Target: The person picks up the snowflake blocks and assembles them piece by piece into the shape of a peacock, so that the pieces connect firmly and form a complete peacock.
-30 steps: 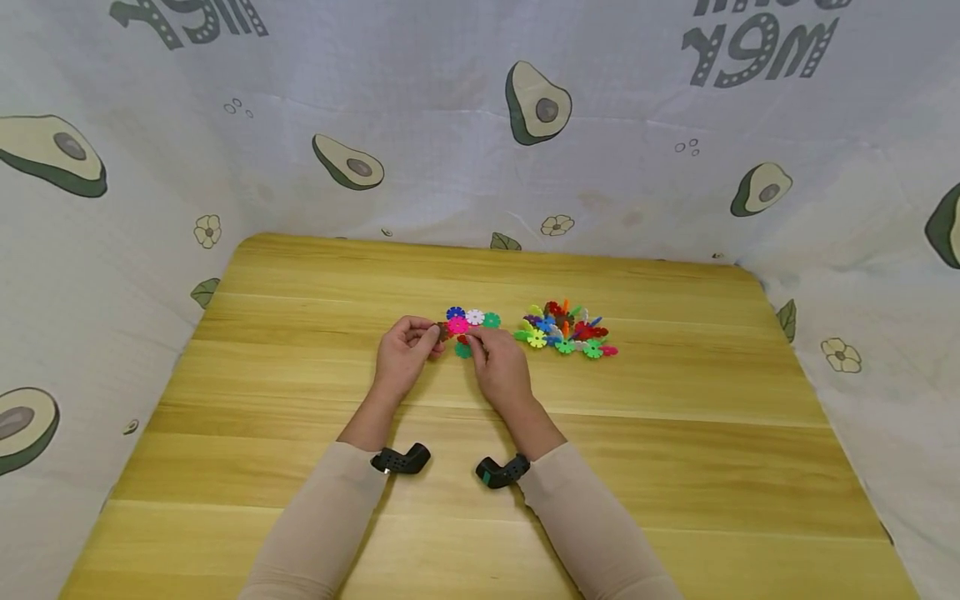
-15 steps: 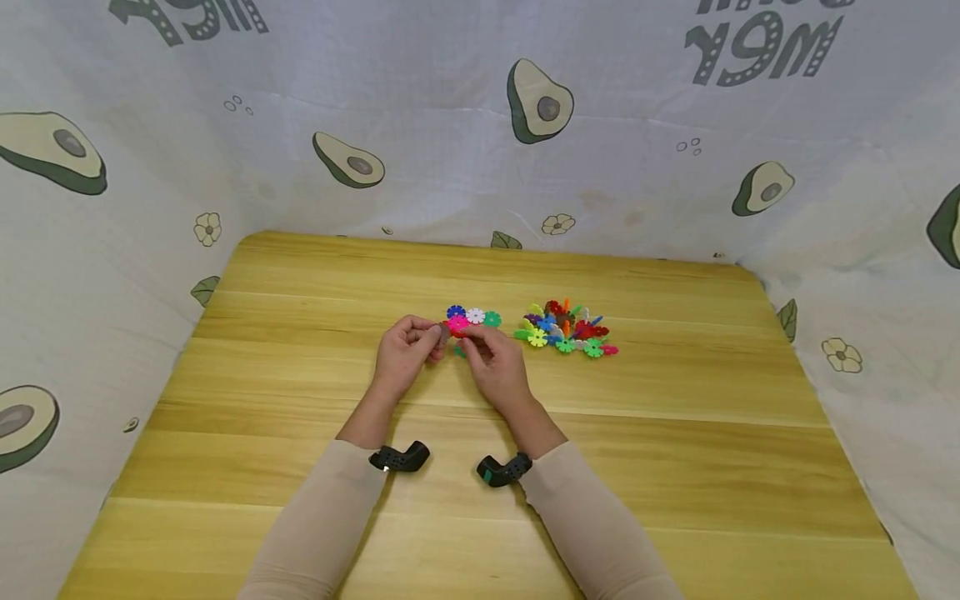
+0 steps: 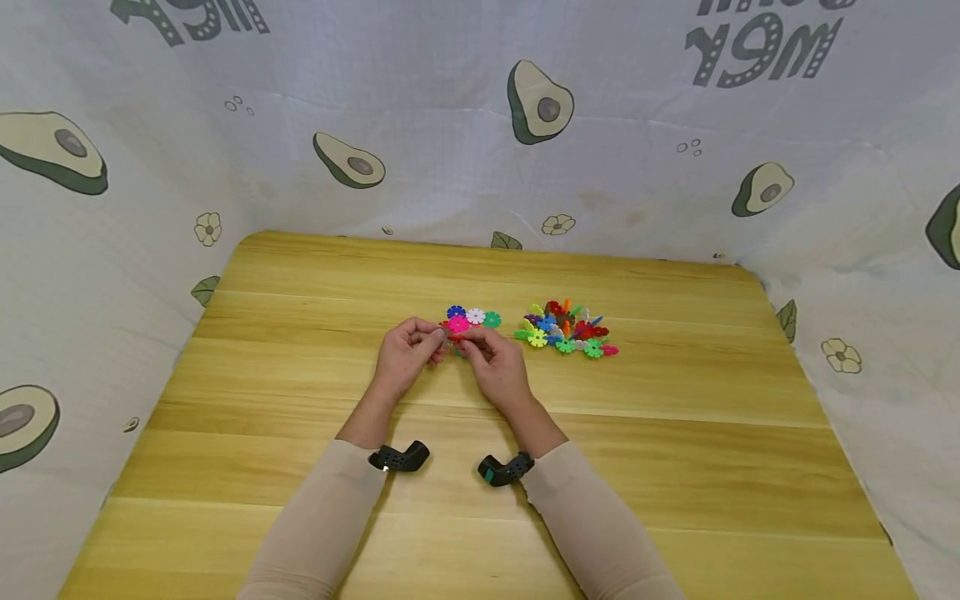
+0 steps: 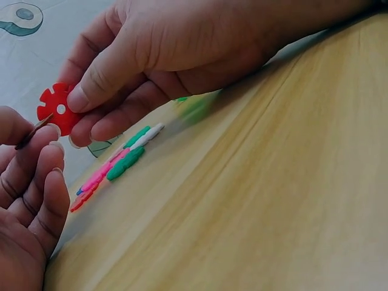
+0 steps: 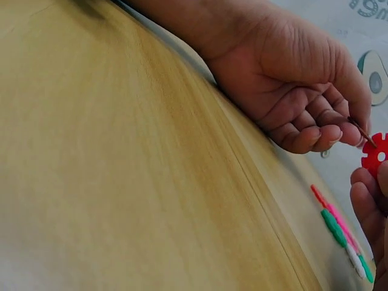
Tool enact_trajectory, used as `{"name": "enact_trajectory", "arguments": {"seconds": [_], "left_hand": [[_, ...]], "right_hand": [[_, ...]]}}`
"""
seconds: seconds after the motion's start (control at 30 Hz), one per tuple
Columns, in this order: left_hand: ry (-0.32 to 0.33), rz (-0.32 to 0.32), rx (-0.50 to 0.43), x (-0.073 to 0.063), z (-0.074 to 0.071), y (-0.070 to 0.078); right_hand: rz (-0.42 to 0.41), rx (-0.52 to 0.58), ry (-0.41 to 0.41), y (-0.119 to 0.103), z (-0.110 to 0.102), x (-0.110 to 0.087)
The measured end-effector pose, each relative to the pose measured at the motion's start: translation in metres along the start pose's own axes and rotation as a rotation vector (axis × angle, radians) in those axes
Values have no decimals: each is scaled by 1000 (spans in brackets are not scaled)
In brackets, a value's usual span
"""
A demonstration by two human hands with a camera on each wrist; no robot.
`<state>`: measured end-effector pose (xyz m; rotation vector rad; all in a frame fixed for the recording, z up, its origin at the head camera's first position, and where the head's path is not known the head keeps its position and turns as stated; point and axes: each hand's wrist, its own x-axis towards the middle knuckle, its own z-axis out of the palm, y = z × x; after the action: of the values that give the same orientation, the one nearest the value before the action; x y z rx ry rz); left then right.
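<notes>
One red notched disc (image 4: 57, 97), pinched in the right hand (image 3: 498, 367); meeting its left edge, a brown disc (image 4: 35, 128), seen edge-on, pinched in the left hand (image 3: 405, 354) (cannot tell whether slotted in). Just beyond the red notched disc, a flat group of discs (image 3: 476, 317), blue, white, green and pink, lies on the wooden table (image 3: 637, 483). To its right sits a mixed-colour heap (image 3: 566, 327).
</notes>
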<state>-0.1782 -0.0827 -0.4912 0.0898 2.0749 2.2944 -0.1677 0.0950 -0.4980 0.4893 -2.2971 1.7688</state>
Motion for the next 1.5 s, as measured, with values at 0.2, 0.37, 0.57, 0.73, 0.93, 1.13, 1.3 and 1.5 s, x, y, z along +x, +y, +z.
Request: {"name": "enact_trajectory", "arguments": {"seconds": [0.2,0.37,0.57,0.73,0.93,1.13,1.3,1.5], "left_hand": [[5,-6,4,1,0,-2],[58,-24,-42,3,0,-2],[117,-47,-138,4,-1,-1],[96,-41,-139,4,0,0],[67,-28,-102,3,2,-1],[59,-49,-111,3,2,-1],[115,-63,-235,4,1,-2],[60,-11,-295,4,1,-7]], "right_hand": [[1,-19,2,0,0,0],[-6,-10,55,-2,1,0],[3,8,65,0,3,0],[21,-7,49,-2,4,0],[11,-36,53,-2,4,0],[1,-18,48,0,3,0],[45,10,77,1,3,0],[142,85,125,1,1,1]]}}
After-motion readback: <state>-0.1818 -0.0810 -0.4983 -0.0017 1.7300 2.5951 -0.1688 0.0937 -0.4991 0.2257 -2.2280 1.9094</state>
